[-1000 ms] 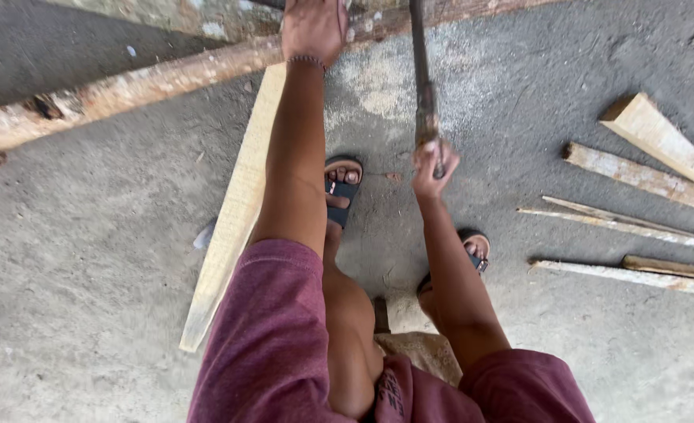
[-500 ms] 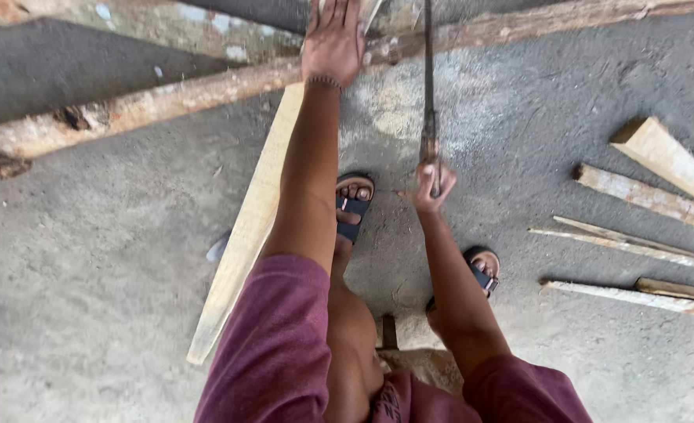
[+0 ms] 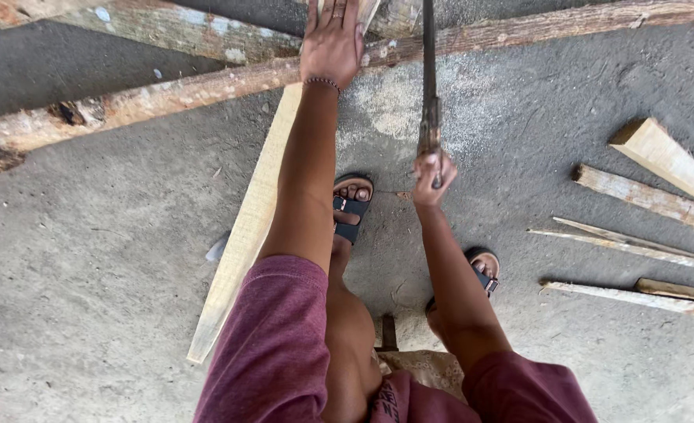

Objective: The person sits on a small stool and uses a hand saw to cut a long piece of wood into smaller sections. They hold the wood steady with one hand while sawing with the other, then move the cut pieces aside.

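Note:
My left hand lies flat, fingers spread, on a pale wooden plank where it rests across a rough log near the top of the head view. My right hand grips the handle of a hand saw, whose dark blade runs straight up and away to the log, just right of my left hand. A patch of pale sawdust covers the concrete below the cut. Both my feet in dark sandals stand on the floor beneath my arms.
A second weathered beam lies behind the log at upper left. Several cut wooden strips and offcuts are scattered on the concrete at right. A small pale scrap lies by the plank's left edge.
The view has shifted so the log and my hands sit lower and closer in frame. My right hand and the saw handle have moved slightly down, toward me. My left hand stays pressed on the plank.

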